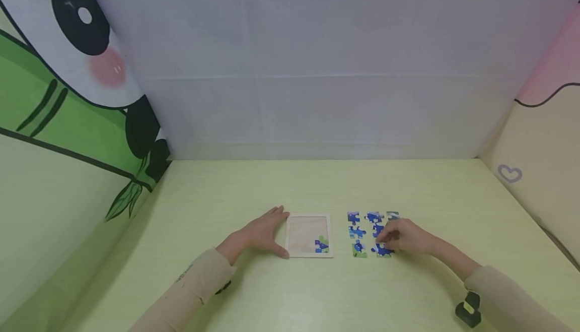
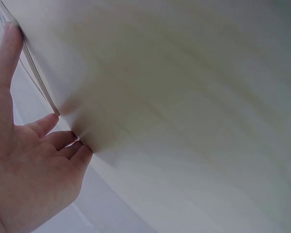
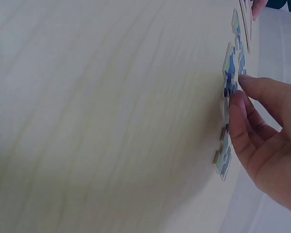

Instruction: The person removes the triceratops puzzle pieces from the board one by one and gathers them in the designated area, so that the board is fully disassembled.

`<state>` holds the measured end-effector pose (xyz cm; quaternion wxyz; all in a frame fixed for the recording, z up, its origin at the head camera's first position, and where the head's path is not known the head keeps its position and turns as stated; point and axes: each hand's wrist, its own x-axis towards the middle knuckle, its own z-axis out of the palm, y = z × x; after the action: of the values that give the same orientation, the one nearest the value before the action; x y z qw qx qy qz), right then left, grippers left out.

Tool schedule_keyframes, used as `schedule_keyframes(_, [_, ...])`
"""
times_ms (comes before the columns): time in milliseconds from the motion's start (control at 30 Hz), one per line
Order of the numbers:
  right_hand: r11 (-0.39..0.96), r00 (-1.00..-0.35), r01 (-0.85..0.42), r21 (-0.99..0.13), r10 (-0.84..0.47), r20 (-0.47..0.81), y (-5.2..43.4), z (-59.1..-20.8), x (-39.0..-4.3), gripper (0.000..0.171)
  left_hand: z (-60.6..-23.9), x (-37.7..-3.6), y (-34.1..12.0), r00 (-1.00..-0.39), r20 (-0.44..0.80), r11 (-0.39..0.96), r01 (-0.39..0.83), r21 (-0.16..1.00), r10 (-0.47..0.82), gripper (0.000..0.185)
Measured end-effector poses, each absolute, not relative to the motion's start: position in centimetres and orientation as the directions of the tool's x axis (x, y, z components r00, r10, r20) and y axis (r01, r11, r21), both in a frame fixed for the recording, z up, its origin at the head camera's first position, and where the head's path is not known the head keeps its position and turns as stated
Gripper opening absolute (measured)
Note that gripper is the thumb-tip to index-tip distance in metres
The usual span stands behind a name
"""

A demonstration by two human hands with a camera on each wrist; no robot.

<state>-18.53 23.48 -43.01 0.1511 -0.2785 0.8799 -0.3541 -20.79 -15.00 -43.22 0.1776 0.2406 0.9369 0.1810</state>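
A square puzzle tray (image 1: 309, 256) with a pale raised frame lies on the table; a blue and green jigsaw piece (image 1: 321, 245) sits in its lower right corner. My left hand (image 1: 263, 232) rests at the tray's left side, thumb by the lower corner and fingers by the upper one. To the right of the tray, loose jigsaw pieces (image 1: 357, 232) lie in rough columns. Over the right part of them is my right hand (image 1: 405, 236), fingers curled, its thumb and index finger (image 3: 237, 109) around a blue puzzle piece (image 3: 234, 88). The hand partly hides the pieces beneath it.
The light wooden table (image 1: 272, 296) reaches back to a white cloth wall (image 1: 290, 70). A printed panel with a cartoon figure (image 1: 81, 115) stands on the left, a beige and pink panel (image 1: 539, 171) on the right.
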Motion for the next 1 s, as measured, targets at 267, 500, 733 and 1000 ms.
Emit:
schedule_keyframes(267, [0.586, -0.797, -0.404, -0.702, -0.602, -0.044, 22.2, -42.6, -19.0, 0.014, -43.3, -20.7, -14.9, -0.825, -0.244, 0.818, 0.379, 0.432, 0.511, 0.105])
schedule_keyframes(500, [0.587, -0.777, -0.438, -0.680, -0.628, -0.042, 20.2, -41.8, -19.8, 0.012, -43.0, -20.7, -14.9, -0.825, -0.245, 0.820, 0.379, 0.428, 0.509, 0.105])
schedule_keyframes(733, [0.546, -0.746, -0.450, -0.707, -0.665, -0.038, 17.8, -41.6, -20.6, 0.014, -42.8, -20.7, -14.9, -0.827, -0.252, 0.825, 0.370, 0.427, 0.502, 0.104])
schedule_keyframes(1000, [0.503, -0.731, -0.455, -0.735, -0.683, -0.015, 14.9, -42.5, -21.1, 0.015, -43.0, -20.7, -14.7, -0.826, -0.255, 0.828, 0.374, 0.418, 0.503, 0.104])
